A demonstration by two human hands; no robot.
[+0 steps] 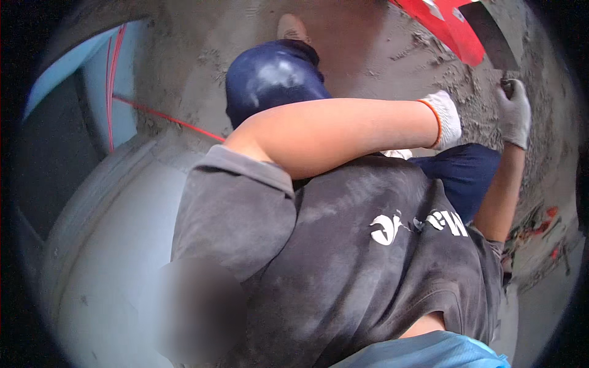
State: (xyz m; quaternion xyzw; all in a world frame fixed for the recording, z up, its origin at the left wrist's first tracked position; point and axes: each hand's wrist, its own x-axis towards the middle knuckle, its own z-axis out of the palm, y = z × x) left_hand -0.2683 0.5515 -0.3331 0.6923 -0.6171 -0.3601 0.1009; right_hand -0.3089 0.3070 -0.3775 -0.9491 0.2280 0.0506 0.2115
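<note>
My right hand (514, 113), in a white work glove, is closed round the dark handle end of a trowel. The trowel's flat dark rectangular blade (489, 35) points up and away at the far right, beside a red sheet-like thing (443, 27). My left forearm crosses in front of my body to the right. The gloved left hand (446, 119), with an orange cuff edge, is bent down above my right knee (463, 175). Its fingers are hidden, so I cannot see whether it holds anything. Wet grey mortar (362, 76) covers the floor ahead.
My left knee (276, 83) is raised in front. A red string (172, 116) runs from the pale blue opening at the left toward my leg. A smooth grey ledge (116, 245) curves along my left side. Rough mortar and red scraps (546, 221) lie at the right.
</note>
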